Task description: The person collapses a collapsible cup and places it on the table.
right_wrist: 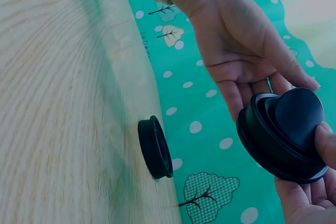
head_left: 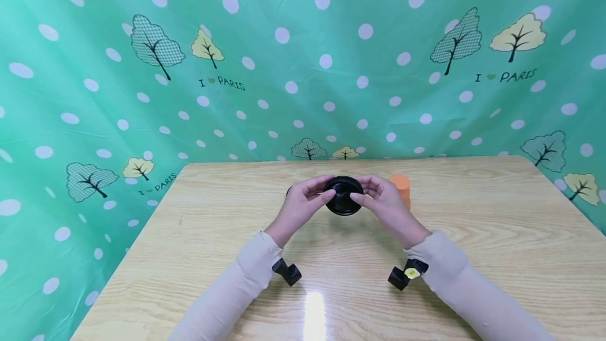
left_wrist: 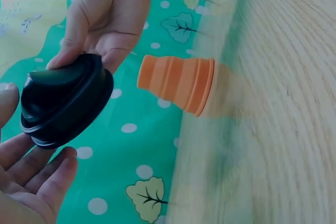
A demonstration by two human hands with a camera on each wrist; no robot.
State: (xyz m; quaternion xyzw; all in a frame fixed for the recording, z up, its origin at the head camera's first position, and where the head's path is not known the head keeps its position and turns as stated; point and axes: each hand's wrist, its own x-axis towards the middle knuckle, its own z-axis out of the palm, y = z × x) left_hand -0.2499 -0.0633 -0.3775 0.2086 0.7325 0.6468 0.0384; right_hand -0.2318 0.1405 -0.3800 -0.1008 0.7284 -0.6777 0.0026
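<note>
Both hands hold a round black cup lid (head_left: 344,207) up in front of the body. My left hand (head_left: 303,201) grips its left side, thumb on the face toward me and fingers behind. Opposite it, my right hand (head_left: 385,204) pinches the right edge in the same way. A raised rounded flap stands out on the lid (right_wrist: 278,135) in the right wrist view. Just beyond the right hand, an orange ribbed collapsible cup (left_wrist: 176,83) stands upside down on the table, wide rim down; the hand partly hides it in the head view.
A black ring-shaped piece (right_wrist: 156,148) lies on the wooden table (head_left: 213,278) beyond the left hand, which nearly hides it in the head view. A green dotted cloth (head_left: 265,67) with printed trees hangs behind the table's far edge. Each wrist wears a small black camera.
</note>
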